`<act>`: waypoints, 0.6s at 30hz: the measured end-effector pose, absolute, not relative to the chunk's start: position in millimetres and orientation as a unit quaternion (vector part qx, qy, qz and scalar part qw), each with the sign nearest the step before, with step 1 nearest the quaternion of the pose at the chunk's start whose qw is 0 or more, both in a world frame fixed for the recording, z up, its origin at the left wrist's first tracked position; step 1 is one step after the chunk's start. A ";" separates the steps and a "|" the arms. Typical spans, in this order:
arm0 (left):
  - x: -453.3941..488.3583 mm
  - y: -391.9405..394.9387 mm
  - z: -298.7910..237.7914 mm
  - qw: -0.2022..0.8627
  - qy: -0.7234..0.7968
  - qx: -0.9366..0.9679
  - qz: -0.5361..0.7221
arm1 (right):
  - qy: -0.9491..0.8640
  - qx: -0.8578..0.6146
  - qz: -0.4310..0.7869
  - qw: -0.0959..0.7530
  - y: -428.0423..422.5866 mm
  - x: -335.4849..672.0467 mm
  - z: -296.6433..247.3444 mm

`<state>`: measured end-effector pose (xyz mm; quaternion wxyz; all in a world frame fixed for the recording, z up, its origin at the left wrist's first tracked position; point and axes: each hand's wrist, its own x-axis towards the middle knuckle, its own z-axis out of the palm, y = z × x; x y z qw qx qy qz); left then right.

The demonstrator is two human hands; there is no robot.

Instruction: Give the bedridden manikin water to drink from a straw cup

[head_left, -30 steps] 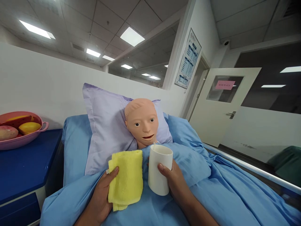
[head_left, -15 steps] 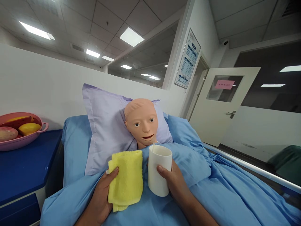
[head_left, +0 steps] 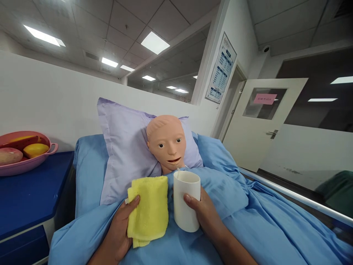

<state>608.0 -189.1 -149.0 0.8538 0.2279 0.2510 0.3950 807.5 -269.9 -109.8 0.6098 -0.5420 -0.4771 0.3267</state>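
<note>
A folded yellow towel is gripped by my left hand, thumb in front and the other fingers hidden behind it. My right hand is wrapped round a white cup, thumb across its side. A thin pale stick or straw pokes up over the cup's rim; its lower end is hidden. Both things are held above the blue quilt, side by side with a small gap. Just beyond them a manikin's head rests on a lilac pillow, mouth slightly parted.
On the left, a pink basket of fruit stands on a blue bedside cabinet. A white bed rail runs along the right. Behind the bed is a white partition, and an open door stands at the right.
The white cup has shifted very slightly left and its top has tipped a little. The towel stays nearly where it was, and the view has moved only slightly.
</note>
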 end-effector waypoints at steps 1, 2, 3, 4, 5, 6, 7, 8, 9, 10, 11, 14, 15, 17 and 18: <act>607.9 -189.2 -149.1 0.854 0.250 0.229 0.396 | -0.479 -0.540 0.327 0.610 -269.8 807.5 -109.7; 607.9 -189.2 -149.1 0.853 0.249 0.229 0.397 | -0.480 -0.538 0.327 0.611 -269.6 807.8 -110.1; 608.0 -189.3 -149.0 0.853 0.249 0.228 0.397 | -0.480 -0.536 0.326 0.613 -269.3 808.2 -110.7; 608.0 -189.3 -148.9 0.853 0.251 0.227 0.397 | -0.480 -0.536 0.325 0.614 -269.1 808.6 -111.5; 608.0 -189.3 -148.7 0.853 0.254 0.227 0.396 | -0.479 -0.538 0.322 0.614 -269.0 808.9 -112.2; 607.9 -189.3 -148.5 0.853 0.255 0.227 0.395 | -0.478 -0.540 0.319 0.615 -268.9 809.1 -112.7; 607.8 -189.3 -148.4 0.853 0.255 0.228 0.395 | -0.478 -0.542 0.316 0.615 -269.0 809.0 -113.0; 607.7 -189.3 -148.3 0.853 0.255 0.229 0.394 | -0.477 -0.542 0.315 0.616 -269.1 808.7 -113.0; 607.6 -189.2 -148.3 0.853 0.254 0.230 0.393 | -0.477 -0.541 0.316 0.616 -269.3 808.3 -113.0; 607.6 -189.2 -148.4 0.853 0.253 0.230 0.394 | -0.475 -0.540 0.319 0.617 -269.3 808.0 -112.9; 607.5 -189.2 -148.6 0.853 0.252 0.230 0.394 | -0.472 -0.539 0.321 0.619 -269.1 807.8 -113.0; 607.6 -189.1 -149.7 0.853 0.253 0.227 0.396 | -0.461 -0.543 0.315 0.627 -267.7 808.9 -114.8; 607.7 -189.0 -150.2 0.853 0.253 0.226 0.396 | -0.458 -0.546 0.310 0.629 -267.0 809.6 -115.9; 607.9 -188.7 -151.1 0.852 0.254 0.227 0.398 | -0.457 -0.550 0.303 0.631 -266.0 811.1 -117.9; 608.0 -188.5 -151.4 0.850 0.256 0.228 0.400 | -0.455 -0.550 0.303 0.632 -265.7 811.6 -118.7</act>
